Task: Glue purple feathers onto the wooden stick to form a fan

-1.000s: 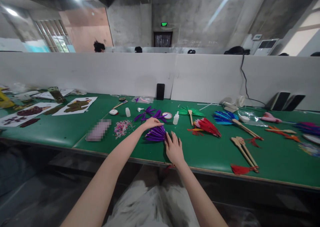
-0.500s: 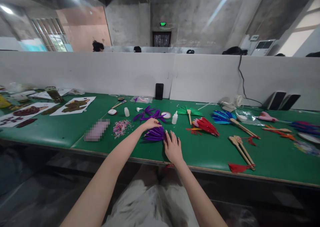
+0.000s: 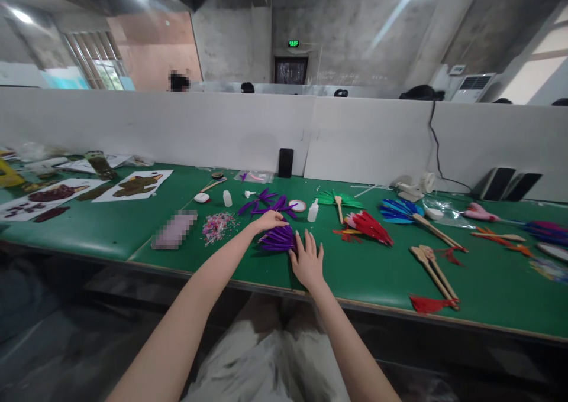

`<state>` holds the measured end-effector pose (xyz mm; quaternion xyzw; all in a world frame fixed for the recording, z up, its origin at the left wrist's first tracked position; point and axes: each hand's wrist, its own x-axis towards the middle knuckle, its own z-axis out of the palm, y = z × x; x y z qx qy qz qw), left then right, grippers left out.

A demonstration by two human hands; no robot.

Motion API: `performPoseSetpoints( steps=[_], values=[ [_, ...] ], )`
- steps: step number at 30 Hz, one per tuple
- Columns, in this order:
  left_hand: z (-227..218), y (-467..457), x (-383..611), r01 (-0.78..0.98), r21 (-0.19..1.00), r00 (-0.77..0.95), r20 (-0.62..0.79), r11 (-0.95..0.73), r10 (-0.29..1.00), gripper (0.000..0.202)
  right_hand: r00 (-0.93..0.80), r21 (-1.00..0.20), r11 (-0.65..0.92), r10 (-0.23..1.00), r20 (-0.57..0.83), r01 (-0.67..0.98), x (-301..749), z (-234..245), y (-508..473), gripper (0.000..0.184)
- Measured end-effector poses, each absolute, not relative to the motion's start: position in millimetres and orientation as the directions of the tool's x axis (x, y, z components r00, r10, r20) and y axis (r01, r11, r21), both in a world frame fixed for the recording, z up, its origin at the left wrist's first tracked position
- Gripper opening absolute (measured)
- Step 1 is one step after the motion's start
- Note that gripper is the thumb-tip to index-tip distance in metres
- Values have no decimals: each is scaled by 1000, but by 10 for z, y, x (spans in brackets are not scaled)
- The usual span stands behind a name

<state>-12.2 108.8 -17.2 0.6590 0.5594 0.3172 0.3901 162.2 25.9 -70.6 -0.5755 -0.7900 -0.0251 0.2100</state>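
Observation:
A purple fan of narrow, feather-like strips (image 3: 276, 240) lies on the green table in front of me. My left hand (image 3: 270, 220) reaches over its far edge, with thumb and fingertips closed on a strip there. At the fan's right end my right hand (image 3: 307, 263) rests with its fingers spread, the fingertips touching the gathered end. What lies under the right palm is hidden. Just behind the fan are loose purple strips (image 3: 279, 204), a round white-rimmed lid or dish (image 3: 297, 206) and a small white squeeze bottle (image 3: 313, 211).
Left of my hands lies a pile of colourful bits (image 3: 218, 227), near a small white bottle (image 3: 228, 198). Rightward are a green fan (image 3: 339, 198), a red one (image 3: 369, 227), a blue one (image 3: 402, 209) and wooden handles (image 3: 433, 272). A white partition (image 3: 213, 124) stands behind.
My head view has shifted slightly, so the table things sit a little farther right. Both hands stay at the purple fan in nearly the same pose.

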Motion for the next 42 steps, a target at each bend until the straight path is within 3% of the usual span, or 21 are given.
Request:
performPoseSetpoints(
  steps=[13,26,35,42],
  values=[
    [-234,1109,-135,470,880,142,1,-68,990,44,-258,-198,338,904,341,920,1613,-570,194,51],
    [-314,1067,-372,482,876,-133,73,1,988,52,-249,-203,334,901,356,920,1598,-613,198,51],
    [-231,1043,-194,556,830,-25,50,-28,998,46,-250,-205,342,894,371,917,1596,-629,196,51],
    [-234,1013,-88,515,853,99,35,-82,994,42,-253,-201,346,890,379,916,1593,-645,195,53]
  ],
)
